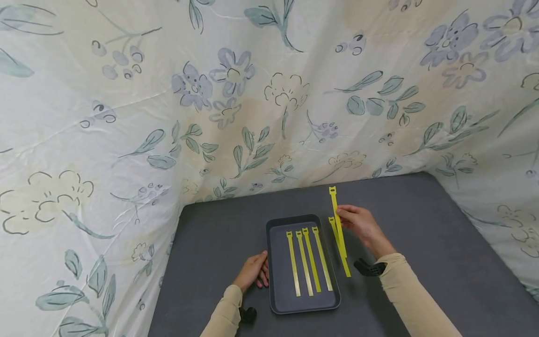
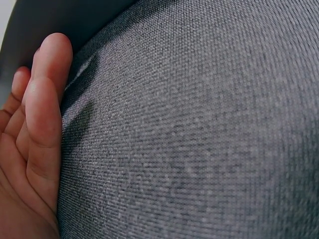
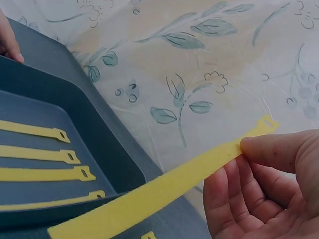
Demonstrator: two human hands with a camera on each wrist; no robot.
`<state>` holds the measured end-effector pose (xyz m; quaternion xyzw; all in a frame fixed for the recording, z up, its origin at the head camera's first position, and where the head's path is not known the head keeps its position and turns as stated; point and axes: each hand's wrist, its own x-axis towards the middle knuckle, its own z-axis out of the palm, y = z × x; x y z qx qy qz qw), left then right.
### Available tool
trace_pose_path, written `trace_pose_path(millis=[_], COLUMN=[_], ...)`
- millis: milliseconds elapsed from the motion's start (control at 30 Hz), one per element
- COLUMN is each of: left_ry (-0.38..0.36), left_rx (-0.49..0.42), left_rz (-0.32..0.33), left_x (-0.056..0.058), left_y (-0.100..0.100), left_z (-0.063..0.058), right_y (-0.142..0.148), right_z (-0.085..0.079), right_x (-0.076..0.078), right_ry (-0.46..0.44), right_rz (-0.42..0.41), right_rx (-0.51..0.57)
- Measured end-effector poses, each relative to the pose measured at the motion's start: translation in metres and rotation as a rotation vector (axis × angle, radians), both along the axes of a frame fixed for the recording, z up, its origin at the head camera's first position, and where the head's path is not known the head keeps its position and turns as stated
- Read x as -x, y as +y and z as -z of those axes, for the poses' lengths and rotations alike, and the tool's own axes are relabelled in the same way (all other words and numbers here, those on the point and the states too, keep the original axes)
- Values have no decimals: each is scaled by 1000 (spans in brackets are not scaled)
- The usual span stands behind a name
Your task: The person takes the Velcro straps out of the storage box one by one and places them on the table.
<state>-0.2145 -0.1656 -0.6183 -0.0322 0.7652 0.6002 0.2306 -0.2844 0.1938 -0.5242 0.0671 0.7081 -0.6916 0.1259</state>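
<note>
My right hand [image 1: 364, 228] pinches a yellow hook-and-loop cable tie [image 1: 334, 200] between thumb and fingers near its slotted head. In the right wrist view, the held tie [image 3: 149, 199] slants down to the left, its slotted end beyond the thumb. Below it, a second yellow tie [image 1: 347, 270] lies beside the tray's right side, partly covered by the held one. Several more ties [image 1: 309, 260] lie lengthwise, side by side, in the dark tray [image 1: 280, 299]. At the tray's left rim rests my left hand [image 1: 252, 270], fingers loosely extended along the outer wall.
The dark grey table [image 1: 425, 234] extends around the tray on all sides. Floral fabric [image 1: 294, 117] hangs along its back and both sides. Each wrist wears a black device, the right one [image 1: 369, 267] close above the table.
</note>
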Motion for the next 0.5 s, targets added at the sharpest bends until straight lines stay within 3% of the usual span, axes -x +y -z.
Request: trace_pose_path(millis=[500], left_ry=[-1], left_rx=[5], left_rz=[-6], left_x=[-1], left_y=[0], left_z=[-2], right_y=[22], right_z=[7], right_x=[1], right_ry=[-1], right_rz=[3], right_rx=[-3])
